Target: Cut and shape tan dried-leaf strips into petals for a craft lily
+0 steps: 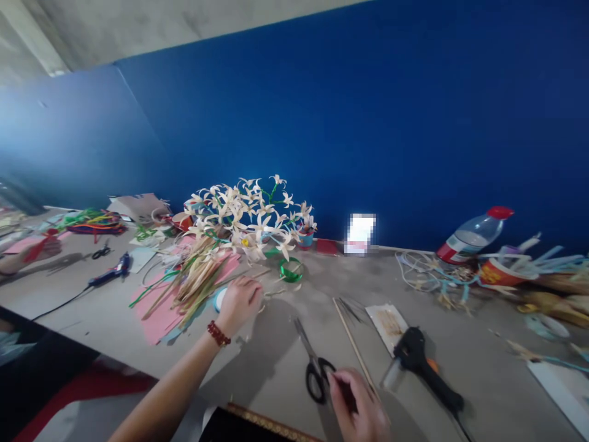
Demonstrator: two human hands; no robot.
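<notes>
Loosely curled left hand point(239, 304) beside straw-coloured strips point(197, 279), part-curled right hand point(361, 408) by black-handled scissors point(314, 356), whether either holds anything cannot be told

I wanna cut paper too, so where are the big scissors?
In the head view, the big scissors lie low and just right of centre, handles beside the right hand, with a stick between them and the black glue gun.

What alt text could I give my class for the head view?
A person's left hand is beside tan strips and the right hand is by black-handled scissors on a grey table. White flowers stand behind; a black glue gun lies to the right.
</notes>
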